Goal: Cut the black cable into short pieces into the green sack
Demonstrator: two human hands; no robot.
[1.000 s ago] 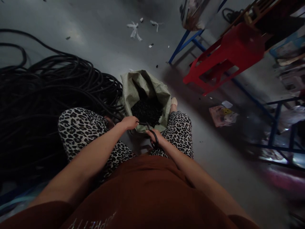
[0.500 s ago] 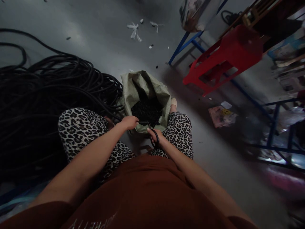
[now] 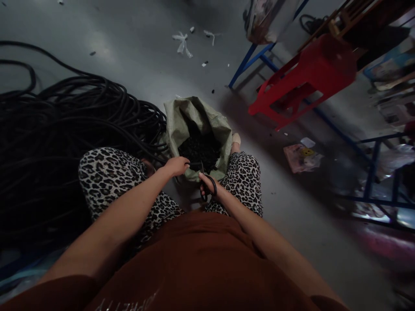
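My left hand [image 3: 177, 166] is closed around a black rubber hose [image 3: 152, 154], whose short end pokes out past my fingers over the sack. In my right hand [image 3: 208, 183] is a pair of scissors [image 3: 214, 185] with black loop handles. Their blades point up at the hose end; whether they touch it I cannot tell. Beneath both hands a pale green woven sack [image 3: 177, 125] stands open between my knees. Small black cut pieces [image 3: 201, 149] fill its bottom.
A large heap of coiled black hose [image 3: 81, 103] lies on the left. To the right stand a red plastic stool [image 3: 311, 77], tipped in view, and blue metal frames [image 3: 372, 172]. A pink packet [image 3: 300, 157] and white plastic scraps [image 3: 183, 43] lie on the floor.
The scissors' handles have spread apart in my right hand, the lower loop swinging left. My left hand and the hose have hardly moved.
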